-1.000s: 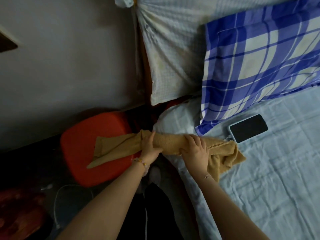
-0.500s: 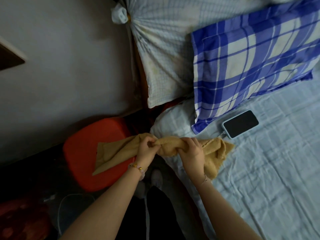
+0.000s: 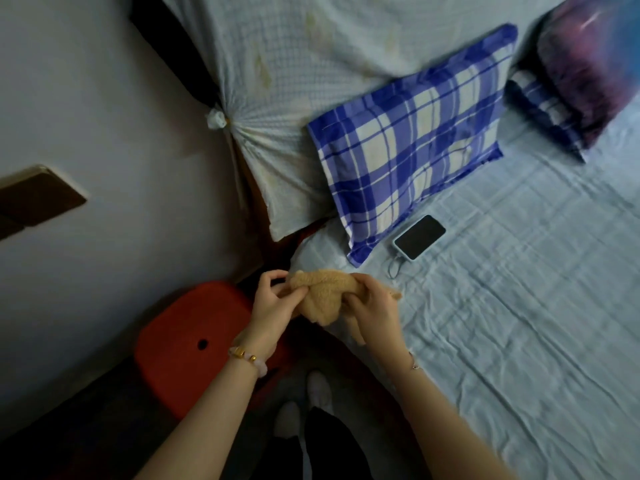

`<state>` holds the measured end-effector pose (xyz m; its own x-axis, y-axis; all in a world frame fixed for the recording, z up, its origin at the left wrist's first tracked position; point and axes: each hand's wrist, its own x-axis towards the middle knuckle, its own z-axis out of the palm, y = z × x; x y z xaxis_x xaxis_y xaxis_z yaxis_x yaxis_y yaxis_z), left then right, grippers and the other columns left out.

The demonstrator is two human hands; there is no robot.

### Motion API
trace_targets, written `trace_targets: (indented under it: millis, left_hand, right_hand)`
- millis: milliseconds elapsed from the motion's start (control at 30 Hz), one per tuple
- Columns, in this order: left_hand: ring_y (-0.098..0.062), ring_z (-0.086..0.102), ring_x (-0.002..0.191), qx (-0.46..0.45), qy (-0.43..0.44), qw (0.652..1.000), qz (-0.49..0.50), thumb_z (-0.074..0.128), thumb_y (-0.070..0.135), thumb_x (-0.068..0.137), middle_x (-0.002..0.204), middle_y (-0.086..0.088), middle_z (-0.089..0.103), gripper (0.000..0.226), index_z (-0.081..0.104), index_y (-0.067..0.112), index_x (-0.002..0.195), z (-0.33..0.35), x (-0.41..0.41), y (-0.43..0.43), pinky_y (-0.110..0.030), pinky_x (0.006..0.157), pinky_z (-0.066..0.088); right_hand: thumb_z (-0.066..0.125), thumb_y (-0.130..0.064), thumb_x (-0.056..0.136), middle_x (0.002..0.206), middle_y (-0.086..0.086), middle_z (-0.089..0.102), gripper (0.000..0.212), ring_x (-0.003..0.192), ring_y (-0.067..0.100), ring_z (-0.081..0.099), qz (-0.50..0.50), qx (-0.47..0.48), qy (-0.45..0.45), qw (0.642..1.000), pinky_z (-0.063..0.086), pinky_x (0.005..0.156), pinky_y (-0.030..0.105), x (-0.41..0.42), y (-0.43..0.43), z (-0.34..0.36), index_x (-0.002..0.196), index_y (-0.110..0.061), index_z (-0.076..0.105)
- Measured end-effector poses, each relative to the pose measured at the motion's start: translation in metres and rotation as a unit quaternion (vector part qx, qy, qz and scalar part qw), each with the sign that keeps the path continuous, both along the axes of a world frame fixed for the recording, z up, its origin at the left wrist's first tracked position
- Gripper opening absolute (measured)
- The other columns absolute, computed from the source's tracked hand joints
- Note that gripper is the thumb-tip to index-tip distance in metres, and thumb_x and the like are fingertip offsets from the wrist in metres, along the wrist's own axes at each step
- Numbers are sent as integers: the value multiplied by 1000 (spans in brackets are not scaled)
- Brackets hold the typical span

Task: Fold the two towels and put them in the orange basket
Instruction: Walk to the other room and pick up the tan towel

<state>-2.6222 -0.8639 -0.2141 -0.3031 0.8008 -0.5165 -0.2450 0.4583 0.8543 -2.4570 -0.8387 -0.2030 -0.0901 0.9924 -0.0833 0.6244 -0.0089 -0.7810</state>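
1. We see one tan towel (image 3: 323, 294), bunched into a thick lump and held up between both hands at the near corner of the bed (image 3: 519, 323).
2. Our left hand (image 3: 273, 304) pinches the towel's left end, with the thumb on top and the fingers curled in beneath it.
3. Our right hand (image 3: 372, 306) grips the towel's right part, its fingers curled over the cloth from above.
4. A fold of the towel sags between the two hands, and a small tip pokes out past the right hand onto the pale blue sheet.
5. An orange plastic piece (image 3: 194, 341) stands on the floor just left of the left hand and lower down. It shows a flat top with a small round hole; we cannot tell whether it is a basket. The towel does not touch it.
6. On the bed a phone (image 3: 419, 241) lies face up beside the corner of a blue plaid pillow (image 3: 408, 140), with a cable (image 3: 394, 268) running from its near end.
7. A dark pillow (image 3: 588, 71) sits further right, and a checked cloth (image 3: 311, 64) tied in a knot covers the head of the bed.
8. A beaded bracelet (image 3: 247, 356) circles our left wrist, and two pale shoes (image 3: 318, 389) show on the floor below.
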Motion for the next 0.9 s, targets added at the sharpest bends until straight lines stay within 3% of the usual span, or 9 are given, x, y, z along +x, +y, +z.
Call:
trace_targets:
  millis: [67, 167, 267, 367, 500, 633, 800, 900]
  left_hand:
    - [-17, 65, 90, 15, 3, 1000, -16, 68, 10, 81, 100, -1, 66, 28, 54, 24, 101, 15, 5, -2, -25, 69, 51]
    - [-18, 65, 94, 47, 19, 998, -49, 67, 10, 82, 101, -5, 68, 24, 60, 18, 103, 38, 16, -5, -22, 71, 49]
    - [-15, 65, 93, 73, 11, 994, -78, 66, 11, 83, 98, -3, 68, 24, 61, 15, 105, 60, 31, -9, -19, 70, 48]
    - [-15, 65, 93, 97, 1, 988, -118, 66, 13, 83, 98, -3, 69, 18, 62, 20, 100, 82, 53, -13, -25, 76, 50]
    - [-17, 64, 92, 144, 29, 973, -180, 65, 10, 83, 94, -2, 68, 15, 62, 20, 94, 102, 88, -18, -31, 84, 51]
    - [-12, 64, 85, 178, 15, 954, -240, 62, 5, 84, 88, 0, 68, 16, 61, 21, 87, 117, 134, -32, -24, 77, 50]
    - [-1, 66, 74, 201, -15, 929, -311, 60, 5, 86, 83, 2, 67, 14, 60, 19, 88, 136, 192, -54, -13, 66, 51]
    - [2, 65, 66, 198, -45, 919, -339, 59, 3, 86, 81, -3, 66, 13, 58, 15, 91, 142, 226, -68, -13, 62, 51]
  right_hand:
    - [64, -9, 82, 89, -7, 63, 26, 83, 7, 58, -20, 2, 28, 999, 40, 74, 11, 7, -10, 11, 108, -13, 64]
    - [63, -14, 83, 90, -10, 64, 23, 86, 8, 61, -42, -3, 73, 996, 51, 80, 32, 18, -22, 26, 105, -21, 63]
    - [65, -11, 83, 86, -18, 60, 25, 83, -5, 58, -77, 14, 102, 992, 49, 78, 20, 33, -38, 46, 95, -32, 60]
    - [64, -9, 83, 86, -19, 61, 31, 83, -14, 56, -107, 30, 130, 985, 43, 72, 5, 51, -54, 66, 91, -38, 56]
    - [62, -13, 84, 94, -8, 66, 22, 89, 0, 60, -150, 54, 156, 975, 49, 79, 22, 81, -77, 83, 99, -30, 60]
    - [60, -4, 86, 90, -14, 64, 32, 85, -4, 59, -195, 90, 173, 961, 46, 73, 10, 114, -110, 101, 91, -35, 58]
    - [62, -6, 84, 83, -8, 68, 26, 84, 11, 63, -274, 107, 203, 934, 52, 75, 25, 162, -152, 114, 85, -32, 62]
    - [62, -5, 84, 87, -5, 70, 24, 87, 16, 66, -312, 112, 225, 916, 54, 77, 28, 191, -175, 117, 89, -29, 65]
